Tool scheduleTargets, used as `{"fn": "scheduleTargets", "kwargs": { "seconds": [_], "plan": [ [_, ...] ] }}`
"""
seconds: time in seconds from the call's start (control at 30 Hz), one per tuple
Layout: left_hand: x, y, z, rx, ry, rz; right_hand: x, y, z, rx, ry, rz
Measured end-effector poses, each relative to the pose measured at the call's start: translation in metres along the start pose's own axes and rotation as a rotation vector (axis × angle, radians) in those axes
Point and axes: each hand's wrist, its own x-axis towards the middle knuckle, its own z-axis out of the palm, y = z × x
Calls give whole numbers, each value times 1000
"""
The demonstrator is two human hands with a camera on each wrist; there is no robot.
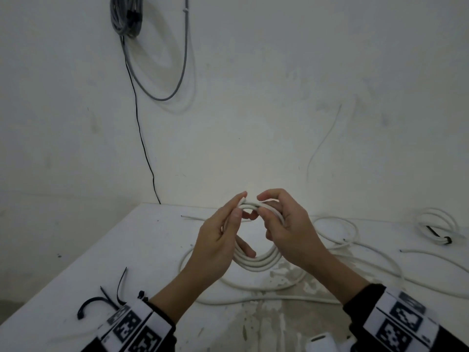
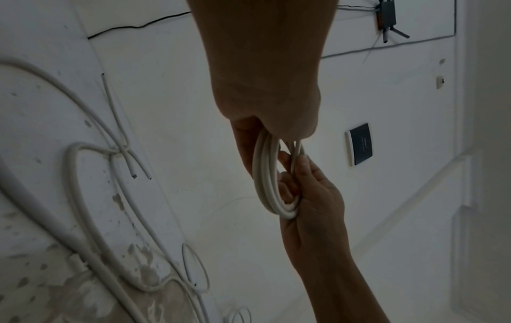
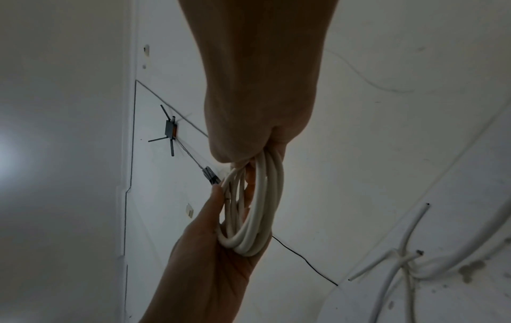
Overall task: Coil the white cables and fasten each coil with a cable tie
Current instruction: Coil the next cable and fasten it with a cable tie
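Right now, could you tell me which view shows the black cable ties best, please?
The head view: the black cable ties lie loose on the table beside the left wrist. Neither wrist view shows them; both show only the hands holding the white coil.

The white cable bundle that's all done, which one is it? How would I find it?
Start at the white table and follow its far edge to the right corner. A small white coil lies there alone, away from both hands. Unlike the loose cables nearby, it has a black cable tie cinched round it.
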Motion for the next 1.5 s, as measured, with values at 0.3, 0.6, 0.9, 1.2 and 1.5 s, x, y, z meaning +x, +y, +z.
{"fn": "scheduleTargets", "kwargs": {
  "seconds": [0.3, 0.6, 0.9, 1.2, 1.5],
  "plan": [
    [5, 0, -17, 6, -129, -79, 3, 1, 3, -117, -178, -117],
    [18, 9, -42, 361, -258, 39, 13, 8, 21, -431, 3, -555],
    [20, 17, -40, -668, -51, -632, 25, -4, 30, -397, 4, -514],
    [28, 13, -40, -50, 320, -205, 23, -12, 51, -496, -32, -521],
    [7, -7, -56, -5, -22, -367, 11, -1, 40, -362, -265, -206]
  ]
}}
